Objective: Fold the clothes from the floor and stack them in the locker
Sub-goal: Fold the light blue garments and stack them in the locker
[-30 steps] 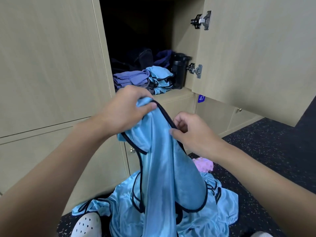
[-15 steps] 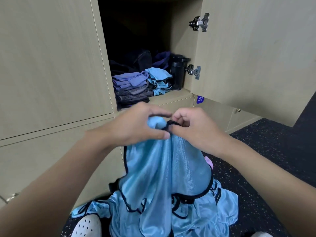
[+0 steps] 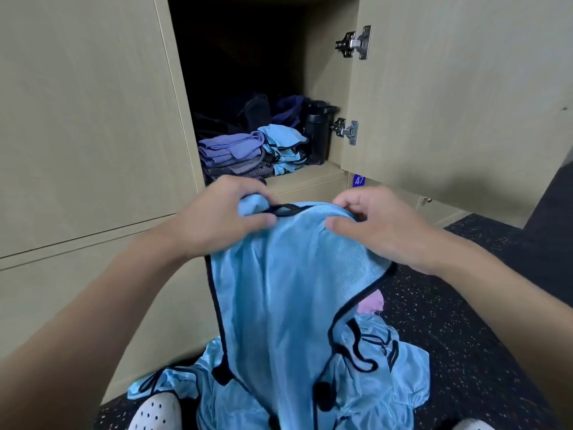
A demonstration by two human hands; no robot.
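Two hands hold one blue top (image 3: pixel 288 290) up in front of an open locker (image 3: pixel 310 178). The left hand (image 3: pixel 217 221) pinches the top edge by a black strap, with its thumb under and its fingers curled over. The right hand (image 3: pixel 384 228) pinches the same edge a little way off, with its thumb in front and its fingers bent over the back. The edge runs flat from one hand to the other. The rest of the blue top hangs straight down, so its long way goes up and down. Its bottom end comes down in front of the pile of blue clothes (image 3: pixel 393 367) on the floor (image 3: pixel 465 305). A pink thing (image 3: pixel 370 302) peeks out beside that pile.

The locker shelf is ahead of the hands and a bit higher. Folded clothes are there already: a purple stack (image 3: pixel 229 147) and a light blue stack (image 3: pixel 283 144) just beside it, with a black bottle (image 3: pixel 316 135) on the right. The left hand is nearer to those stacks. I think the blue top is held out ready for folding and is not folded yet. It needs to be made short and flat first, then go up and forward onto a stack.
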